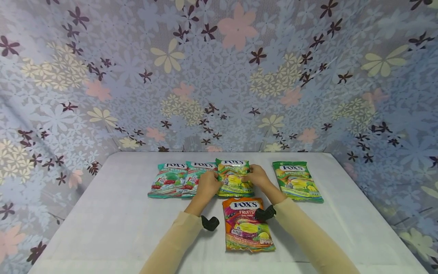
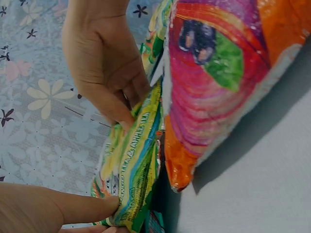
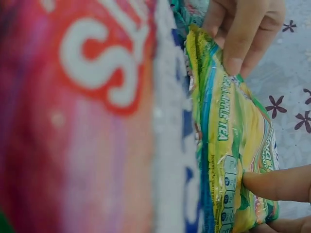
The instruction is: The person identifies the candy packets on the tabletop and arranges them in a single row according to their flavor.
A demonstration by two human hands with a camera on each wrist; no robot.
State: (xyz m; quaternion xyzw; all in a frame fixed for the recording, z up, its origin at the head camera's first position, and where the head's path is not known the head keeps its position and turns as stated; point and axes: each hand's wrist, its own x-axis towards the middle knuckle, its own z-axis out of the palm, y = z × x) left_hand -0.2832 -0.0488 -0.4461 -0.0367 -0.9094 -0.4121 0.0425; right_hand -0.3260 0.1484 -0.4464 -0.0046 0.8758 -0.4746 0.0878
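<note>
A green and yellow Spring Tea candy bag [image 1: 233, 179] lies in the back row, with a hand at each side. On its left edge, my left hand [image 1: 208, 185] pinches it between thumb and fingers; the left wrist view shows the thumb [image 2: 92, 208] on the bag's front. My right hand [image 1: 257, 177] grips the opposite edge, its thumb [image 3: 272, 184] pressing the front in the right wrist view. Just left, a teal Mint Blossom candy bag [image 1: 202, 167] is partly covered by the left hand. An orange and purple Fruits candy bag [image 1: 247, 228] lies between the forearms.
Another Mint Blossom bag [image 1: 168, 182] lies at the left end of the row, against its twin. Farther right, apart from the others, is a second Spring Tea bag [image 1: 297, 182]. A floral curtain [image 1: 219, 95] rises behind the white table [image 1: 119, 228].
</note>
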